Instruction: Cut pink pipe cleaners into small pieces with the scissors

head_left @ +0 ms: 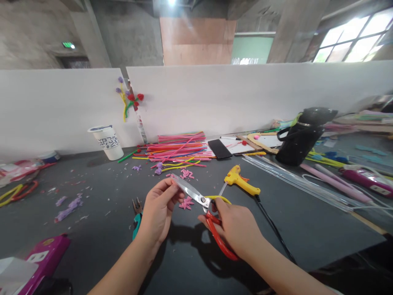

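In my right hand [235, 225] is a pair of scissors [192, 190] with red handles, its blades pointing up and left and nearly together. A yellow pipe cleaner [225, 199] shows just behind the fingers of this hand; I cannot tell whether they hold it. My left hand [161, 205] is closed in a pinch by the scissors' tip, and what lies between its fingers is hidden. Pink cut pieces [186, 203] lie on the table behind the blades, with more pink bits [186, 174] farther back. Beside my left wrist are teal-handled pliers [137, 221].
A yellow glue gun [241, 181] with a black cord lies right of the scissors. Behind are many pipe cleaners [178, 149], a phone [219, 149], a white cup [108, 142] and a black jug [302, 139]. Purple scraps [69, 208] and a purple power strip [49, 262] are left.
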Available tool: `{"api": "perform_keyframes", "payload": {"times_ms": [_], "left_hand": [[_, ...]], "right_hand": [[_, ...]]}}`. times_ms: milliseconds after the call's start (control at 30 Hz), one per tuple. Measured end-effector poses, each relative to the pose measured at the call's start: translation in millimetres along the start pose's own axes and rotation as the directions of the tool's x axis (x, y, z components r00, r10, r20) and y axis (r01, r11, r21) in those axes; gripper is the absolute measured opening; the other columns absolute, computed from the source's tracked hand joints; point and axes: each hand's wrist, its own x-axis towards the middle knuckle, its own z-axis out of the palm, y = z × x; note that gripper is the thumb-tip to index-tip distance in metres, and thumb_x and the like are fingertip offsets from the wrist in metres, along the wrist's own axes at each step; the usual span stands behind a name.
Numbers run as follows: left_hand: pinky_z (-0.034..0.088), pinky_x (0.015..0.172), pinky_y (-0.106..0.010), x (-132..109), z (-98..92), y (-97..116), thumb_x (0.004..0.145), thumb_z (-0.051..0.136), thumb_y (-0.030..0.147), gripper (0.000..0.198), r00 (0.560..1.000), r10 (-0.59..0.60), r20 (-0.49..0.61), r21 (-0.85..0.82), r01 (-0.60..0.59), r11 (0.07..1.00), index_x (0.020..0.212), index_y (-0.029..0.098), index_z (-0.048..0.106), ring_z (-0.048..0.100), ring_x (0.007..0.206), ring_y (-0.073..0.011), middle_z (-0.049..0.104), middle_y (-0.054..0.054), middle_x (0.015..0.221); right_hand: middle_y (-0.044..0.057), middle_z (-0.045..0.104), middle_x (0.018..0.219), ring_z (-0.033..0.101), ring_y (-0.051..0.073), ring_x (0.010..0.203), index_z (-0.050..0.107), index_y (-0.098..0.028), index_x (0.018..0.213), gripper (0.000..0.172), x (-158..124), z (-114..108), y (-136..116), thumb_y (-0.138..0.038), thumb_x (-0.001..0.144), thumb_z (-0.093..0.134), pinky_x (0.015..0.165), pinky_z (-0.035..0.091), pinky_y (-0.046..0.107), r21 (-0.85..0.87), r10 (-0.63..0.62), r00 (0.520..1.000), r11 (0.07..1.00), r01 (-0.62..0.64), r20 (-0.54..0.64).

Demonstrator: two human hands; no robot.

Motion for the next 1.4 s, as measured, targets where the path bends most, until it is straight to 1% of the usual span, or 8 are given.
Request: {"api": "perform_keyframes", "payload": {"times_ms": [233, 400, 500, 600, 800, 933, 1200, 1400], "left_hand": [[0.040, 0.051, -0.014, 0.2, -0.2, -0.3, 0.066, 0.063, 0.018, 0.007, 1.000, -0.005, 0.001, -0.017, 0.005, 1.000, 0.067, 0.014, 0.058, 0.050, 0.053, -0.0051, 0.055, 0.002, 0.060], [0.040, 0.051, -0.015, -0.2, 0.3, 1.1, 0.067, 0.062, 0.020, 0.008, 1.000, -0.005, -0.005, 0.019, 0.005, 1.000, 0.069, 0.014, 0.057, 0.052, 0.054, -0.0058, 0.058, 0.001, 0.064], [0.040, 0.053, -0.017, 0.0, 0.2, 1.2, 0.068, 0.061, 0.021, 0.008, 1.000, 0.001, -0.009, 0.047, 0.000, 0.999, 0.069, 0.014, 0.057, 0.052, 0.054, -0.0065, 0.059, 0.001, 0.064], [0.040, 0.053, -0.017, 0.5, -0.1, 0.3, 0.067, 0.061, 0.020, 0.007, 1.000, 0.013, 0.006, 0.059, -0.013, 0.998, 0.067, 0.015, 0.057, 0.051, 0.054, -0.0067, 0.057, 0.002, 0.061], [0.041, 0.056, -0.020, 1.1, -1.1, -2.3, 0.069, 0.060, 0.019, 0.006, 0.998, 0.014, 0.064, 0.060, -0.018, 0.998, 0.067, 0.015, 0.056, 0.053, 0.056, -0.0085, 0.056, 0.001, 0.062], [0.042, 0.056, -0.020, 0.8, -1.4, -2.4, 0.071, 0.058, 0.018, 0.004, 0.994, 0.018, 0.105, 0.049, -0.023, 0.999, 0.068, 0.016, 0.057, 0.053, 0.057, -0.0085, 0.057, 0.002, 0.062], [0.041, 0.056, -0.019, 1.1, -2.8, -0.6, 0.071, 0.057, 0.017, 0.006, 0.992, 0.020, 0.122, 0.060, -0.027, 0.998, 0.066, 0.015, 0.056, 0.052, 0.056, -0.0077, 0.056, 0.002, 0.060], [0.041, 0.054, -0.018, 1.2, -3.3, -1.9, 0.071, 0.057, 0.017, 0.004, 0.993, 0.021, 0.116, 0.058, -0.027, 0.998, 0.069, 0.014, 0.056, 0.052, 0.056, -0.0074, 0.056, 0.001, 0.061]], "right_hand": [[0.004, 0.059, 0.057, 0.056, 0.018, 0.051, 0.049, -0.018, 0.072, 0.035, -0.6, -2.5, 0.5, -0.049, 0.080, 0.035, 0.046, 0.024, 0.025, 0.008, -0.004, 1.000, 1.000, 0.004, 0.014], [0.001, 0.060, 0.055, 0.056, 0.016, 0.049, 0.048, -0.020, 0.071, 0.032, 0.4, -4.0, 0.8, -0.050, 0.079, 0.038, 0.046, 0.025, 0.024, 0.157, 0.075, 0.993, 0.984, -0.089, 0.097], [0.000, 0.060, 0.057, 0.056, 0.016, 0.051, 0.048, -0.021, 0.076, 0.033, -0.2, -3.5, 1.8, -0.054, 0.076, 0.041, 0.046, 0.025, 0.023, 0.199, 0.073, 0.993, 0.976, -0.090, 0.089], [0.000, 0.060, 0.059, 0.056, 0.015, 0.051, 0.048, -0.020, 0.079, 0.035, -1.0, -2.2, 3.1, -0.055, 0.075, 0.041, 0.046, 0.025, 0.023, 0.199, 0.052, 0.996, 0.978, -0.067, 0.079], [0.000, 0.060, 0.060, 0.056, 0.015, 0.052, 0.048, -0.020, 0.075, 0.027, -0.3, -3.9, 3.3, -0.047, 0.076, 0.043, 0.047, 0.025, 0.023, 0.197, 0.023, 0.993, 0.979, -0.045, 0.114], [-0.001, 0.060, 0.059, 0.056, 0.015, 0.051, 0.048, -0.020, 0.074, 0.026, 1.0, -6.3, 3.4, -0.045, 0.076, 0.043, 0.047, 0.024, 0.024, 0.184, 0.023, 0.993, 0.982, -0.045, 0.120], [0.000, 0.060, 0.058, 0.055, 0.015, 0.050, 0.048, -0.020, 0.073, 0.027, -0.3, -5.5, 4.8, -0.047, 0.076, 0.043, 0.047, 0.024, 0.024, 0.166, 0.018, 0.994, 0.985, -0.036, 0.109], [-0.002, 0.059, 0.056, 0.055, 0.015, 0.049, 0.047, -0.021, 0.072, 0.031, -0.9, -3.2, 4.2, -0.052, 0.075, 0.043, 0.046, 0.024, 0.023, 0.174, 0.025, 0.993, 0.984, -0.044, 0.112]]}}
